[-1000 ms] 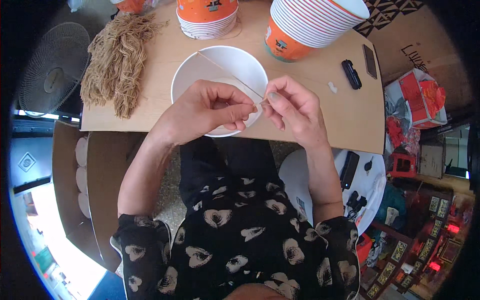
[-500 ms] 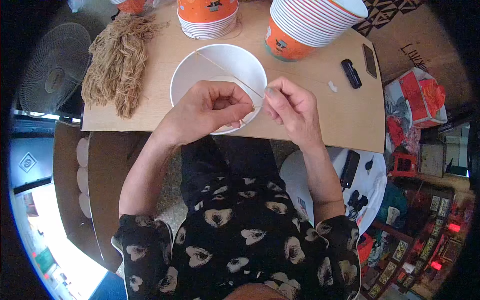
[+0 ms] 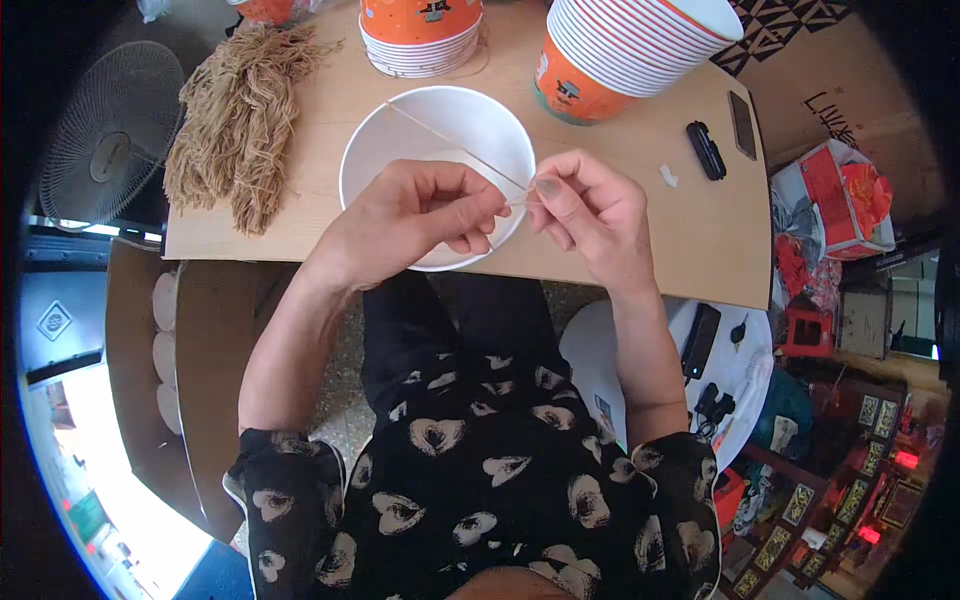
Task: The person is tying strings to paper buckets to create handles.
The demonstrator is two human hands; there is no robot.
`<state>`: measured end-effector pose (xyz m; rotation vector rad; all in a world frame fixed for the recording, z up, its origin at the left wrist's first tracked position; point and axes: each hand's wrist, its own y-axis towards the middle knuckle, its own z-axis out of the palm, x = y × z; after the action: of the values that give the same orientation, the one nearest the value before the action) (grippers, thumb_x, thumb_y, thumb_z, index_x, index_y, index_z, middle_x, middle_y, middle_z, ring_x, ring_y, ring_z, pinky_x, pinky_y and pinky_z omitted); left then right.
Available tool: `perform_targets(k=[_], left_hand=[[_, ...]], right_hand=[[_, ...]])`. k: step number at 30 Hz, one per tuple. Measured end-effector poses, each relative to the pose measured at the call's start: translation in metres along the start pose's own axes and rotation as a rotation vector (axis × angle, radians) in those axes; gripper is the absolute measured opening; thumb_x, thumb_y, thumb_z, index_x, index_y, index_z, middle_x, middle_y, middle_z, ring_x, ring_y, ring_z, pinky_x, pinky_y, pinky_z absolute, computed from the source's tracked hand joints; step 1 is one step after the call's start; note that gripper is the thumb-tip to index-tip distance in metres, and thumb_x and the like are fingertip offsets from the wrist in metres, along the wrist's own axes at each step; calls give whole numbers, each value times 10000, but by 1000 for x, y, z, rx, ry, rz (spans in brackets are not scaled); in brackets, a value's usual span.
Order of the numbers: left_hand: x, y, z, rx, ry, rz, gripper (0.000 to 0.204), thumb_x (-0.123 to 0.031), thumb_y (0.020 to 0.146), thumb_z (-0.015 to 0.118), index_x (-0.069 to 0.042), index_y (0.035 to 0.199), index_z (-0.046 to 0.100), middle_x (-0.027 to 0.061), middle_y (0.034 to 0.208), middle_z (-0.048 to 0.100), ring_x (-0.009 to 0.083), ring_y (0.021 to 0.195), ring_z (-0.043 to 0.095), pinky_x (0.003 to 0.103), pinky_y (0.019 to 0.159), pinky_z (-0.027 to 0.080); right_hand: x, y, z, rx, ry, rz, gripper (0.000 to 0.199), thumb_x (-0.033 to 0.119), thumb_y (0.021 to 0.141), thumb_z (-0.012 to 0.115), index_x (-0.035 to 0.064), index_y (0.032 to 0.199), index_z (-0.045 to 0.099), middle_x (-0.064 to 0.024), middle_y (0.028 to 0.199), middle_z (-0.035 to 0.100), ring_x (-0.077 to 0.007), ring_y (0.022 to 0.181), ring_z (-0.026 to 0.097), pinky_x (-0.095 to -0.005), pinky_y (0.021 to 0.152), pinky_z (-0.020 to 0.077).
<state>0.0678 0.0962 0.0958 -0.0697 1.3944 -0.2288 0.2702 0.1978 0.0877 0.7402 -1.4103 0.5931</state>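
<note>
A white paper bucket (image 3: 375, 150) stands near the table's front edge. Over its near part, my left hand (image 3: 425, 212) pinches a thin tan string (image 3: 450, 140) between thumb and fingers. The string slants across the bucket's mouth from the far left rim toward my right hand (image 3: 590, 210). That hand pinches the string too, thumb pressed on the forefinger, just right of the bucket. A short stretch of string spans the small gap between both sets of fingertips. Whether it is knotted there is too small to tell.
A bundle of tan strings (image 3: 235, 130) lies at the left of the table (image 3: 680, 240). Stacked orange-and-white buckets (image 3: 620, 60) and another stack (image 3: 420, 40) stand at the back. A black case (image 3: 705, 150), a phone (image 3: 741, 122) and a white scrap (image 3: 668, 176) lie at right.
My right hand has turned slightly and shifted a little right, still pinching the string. My left hand stays nearly in place, its lower fingers slightly moved.
</note>
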Motion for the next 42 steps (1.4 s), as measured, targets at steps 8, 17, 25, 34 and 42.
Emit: perform_targets(k=[8, 17, 25, 34, 42], left_hand=[[-1, 4, 1, 94, -46, -44, 204, -164, 964, 618, 14, 1045, 675, 23, 850, 665, 73, 745, 618, 214, 714, 516], [-2, 3, 4, -1, 7, 5, 187, -114, 925, 669, 24, 1051, 684, 26, 856, 678, 66, 738, 618, 205, 695, 514], [5, 2, 12, -62, 76, 168, 185, -86, 929, 661, 35, 1068, 678, 15, 887, 679, 56, 788, 620, 209, 710, 521], [12, 2, 15, -257, 382, 394, 118, -55, 895, 684, 14, 990, 701, 44, 857, 678, 90, 779, 638, 244, 713, 530], [15, 2, 12, -214, 347, 329, 113, -64, 904, 676, 40, 946, 676, 32, 803, 666, 68, 728, 603, 237, 670, 512]], right_hand=[[-3, 2, -5, 66, 5, -109, 181, 172, 1011, 536, 0, 983, 583, -29, 801, 613, -38, 644, 488, -193, 580, 407], [-1, 3, -5, 36, -21, -122, 165, 131, 978, 588, -30, 1005, 613, -29, 805, 623, -59, 713, 577, -198, 622, 457], [-3, 9, 2, -42, 74, -59, 169, 139, 944, 636, -23, 979, 669, -48, 750, 645, -71, 605, 579, -180, 489, 403], [-2, 11, 6, -56, 124, 47, 166, 144, 950, 631, -18, 975, 655, -39, 713, 639, -51, 571, 556, -177, 472, 396], [0, 11, 9, -48, -75, 16, 206, 179, 970, 610, 0, 870, 623, 30, 663, 566, -23, 567, 489, -186, 502, 378]])
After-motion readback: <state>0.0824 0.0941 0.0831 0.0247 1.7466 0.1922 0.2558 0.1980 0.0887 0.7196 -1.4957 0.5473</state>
